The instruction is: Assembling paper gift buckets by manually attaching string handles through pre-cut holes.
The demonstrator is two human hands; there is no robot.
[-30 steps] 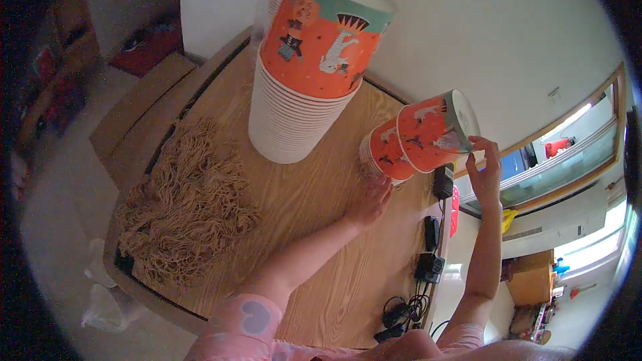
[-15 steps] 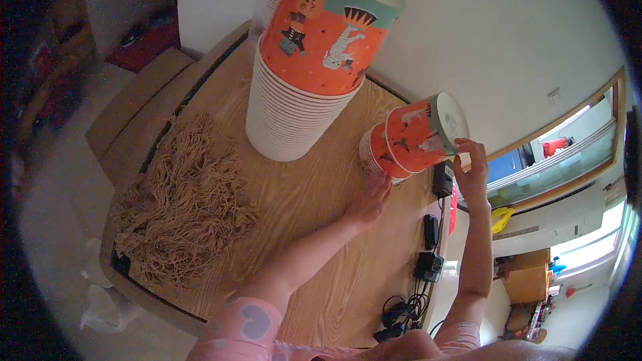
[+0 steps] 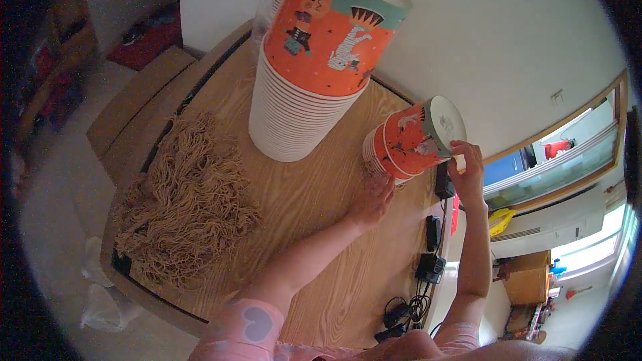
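A short stack of upside-down paper cups (image 3: 411, 140), orange with a green band and small cartoon figures, stands on the wooden tabletop (image 3: 314, 261). My right hand (image 3: 468, 167) grips the upper cup by the edge of its base, thumb and fingers bent round it. Low down at the stack's rims is my left hand (image 3: 373, 202), its fingers curled against the white rims; their tips are partly hidden. Brown strands show beside those fingertips. A much taller stack of matching cups (image 3: 334, 33) rises to the left, also upside down, with many white rims.
A tangled heap of brown yarn-like strands (image 3: 194, 207) lies on the table's left side. Black adapters (image 3: 430, 267) and coiled cables (image 3: 404, 311) line the right edge. A pale wall (image 3: 495, 33) stands behind, and a cardboard box (image 3: 137, 100) sits beyond the table's left edge.
The upper cup has slid down over the cup beneath, so less of the lower orange band shows. My right hand has moved down with it; my left hand stays at the rims.
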